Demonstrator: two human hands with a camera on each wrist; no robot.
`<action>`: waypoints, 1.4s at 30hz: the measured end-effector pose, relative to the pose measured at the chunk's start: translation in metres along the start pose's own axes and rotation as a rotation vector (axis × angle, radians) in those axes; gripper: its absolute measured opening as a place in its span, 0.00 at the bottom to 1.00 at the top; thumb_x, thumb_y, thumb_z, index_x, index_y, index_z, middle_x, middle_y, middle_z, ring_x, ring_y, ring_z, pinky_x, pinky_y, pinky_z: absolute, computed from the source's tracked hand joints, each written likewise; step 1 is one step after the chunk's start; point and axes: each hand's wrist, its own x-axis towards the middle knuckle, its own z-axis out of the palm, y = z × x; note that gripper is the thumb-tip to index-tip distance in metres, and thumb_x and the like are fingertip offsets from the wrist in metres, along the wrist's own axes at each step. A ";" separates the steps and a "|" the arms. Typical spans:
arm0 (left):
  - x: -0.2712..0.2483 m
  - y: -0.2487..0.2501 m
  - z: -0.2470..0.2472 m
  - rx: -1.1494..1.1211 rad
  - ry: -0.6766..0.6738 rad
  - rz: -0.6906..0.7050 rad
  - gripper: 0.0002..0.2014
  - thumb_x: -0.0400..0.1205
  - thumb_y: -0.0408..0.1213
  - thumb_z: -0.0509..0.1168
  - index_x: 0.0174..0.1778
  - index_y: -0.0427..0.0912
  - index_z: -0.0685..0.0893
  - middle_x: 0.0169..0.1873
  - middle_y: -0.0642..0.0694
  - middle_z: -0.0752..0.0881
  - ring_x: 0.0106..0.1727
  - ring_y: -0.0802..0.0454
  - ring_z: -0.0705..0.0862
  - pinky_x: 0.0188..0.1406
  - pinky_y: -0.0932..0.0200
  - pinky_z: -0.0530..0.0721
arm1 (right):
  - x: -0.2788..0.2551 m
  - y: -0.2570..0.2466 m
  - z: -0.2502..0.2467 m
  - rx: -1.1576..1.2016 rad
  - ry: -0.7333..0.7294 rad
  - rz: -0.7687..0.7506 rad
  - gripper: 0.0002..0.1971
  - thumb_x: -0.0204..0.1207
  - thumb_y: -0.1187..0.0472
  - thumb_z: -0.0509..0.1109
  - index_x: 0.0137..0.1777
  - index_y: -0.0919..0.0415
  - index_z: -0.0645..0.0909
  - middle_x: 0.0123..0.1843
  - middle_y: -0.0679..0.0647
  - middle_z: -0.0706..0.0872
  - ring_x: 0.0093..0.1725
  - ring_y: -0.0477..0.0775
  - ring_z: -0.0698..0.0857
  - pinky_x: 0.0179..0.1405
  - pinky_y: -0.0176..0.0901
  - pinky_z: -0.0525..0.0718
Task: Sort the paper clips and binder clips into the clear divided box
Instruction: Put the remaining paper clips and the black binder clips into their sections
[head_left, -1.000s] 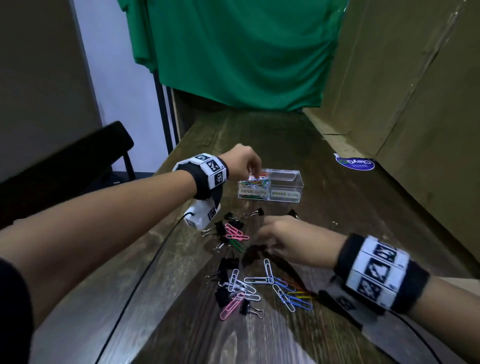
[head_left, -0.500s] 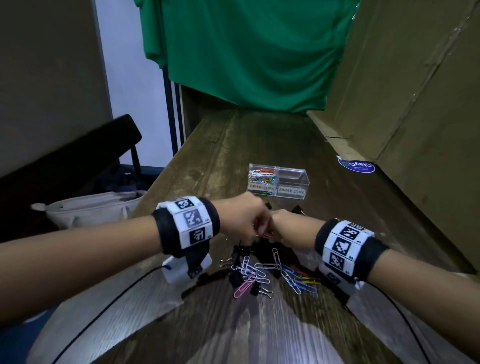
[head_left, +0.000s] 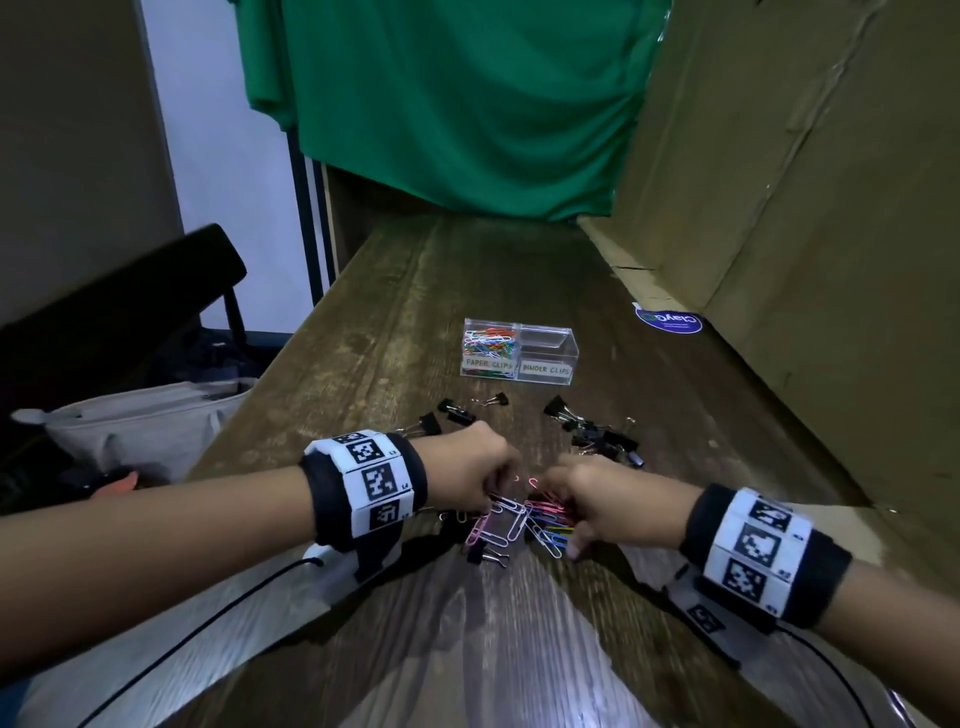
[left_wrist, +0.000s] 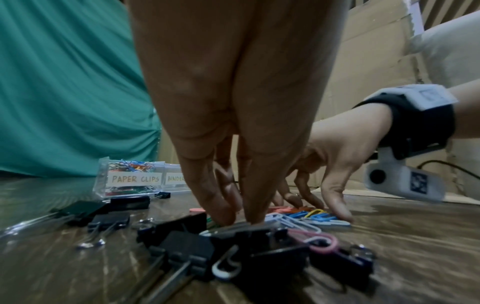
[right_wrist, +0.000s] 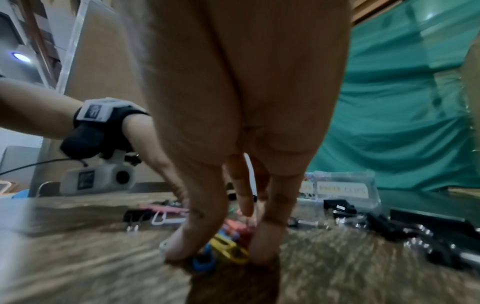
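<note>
Clear divided box: paper clips left compartment; hands' grips unclear.

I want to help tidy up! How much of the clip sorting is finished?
Done: many paper clips fill the box's PAPER CLIPS side; the BINDER CLIPS side looks empty. Now: left hand and right hand gather loose paper clips. Left: those, plus every black binder clip.

Both forearms are bare. Behind each hand sits a black wristband faced with white square-coded tags. Under each wrist hangs a white camera housing bearing a similar tag, with a thin black cable trailing back from it.
</note>
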 end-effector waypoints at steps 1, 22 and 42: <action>0.001 -0.003 0.000 -0.008 0.012 -0.015 0.09 0.70 0.31 0.72 0.44 0.37 0.83 0.42 0.42 0.87 0.39 0.52 0.78 0.38 0.64 0.71 | 0.002 0.000 0.004 0.015 0.009 0.003 0.31 0.59 0.55 0.83 0.62 0.62 0.77 0.50 0.50 0.74 0.52 0.50 0.74 0.54 0.44 0.76; 0.005 0.004 0.001 0.017 -0.092 0.025 0.30 0.63 0.49 0.80 0.59 0.41 0.84 0.54 0.42 0.80 0.57 0.49 0.77 0.51 0.61 0.74 | 0.002 -0.015 0.004 0.044 0.059 0.017 0.05 0.66 0.68 0.68 0.42 0.61 0.80 0.36 0.53 0.77 0.38 0.63 0.84 0.38 0.55 0.86; 0.024 -0.016 0.001 -0.148 -0.086 0.219 0.12 0.67 0.27 0.77 0.45 0.32 0.89 0.48 0.36 0.82 0.36 0.58 0.76 0.39 0.60 0.78 | 0.185 0.047 -0.117 0.254 0.534 0.168 0.10 0.69 0.67 0.75 0.51 0.63 0.87 0.43 0.57 0.88 0.42 0.52 0.86 0.45 0.45 0.87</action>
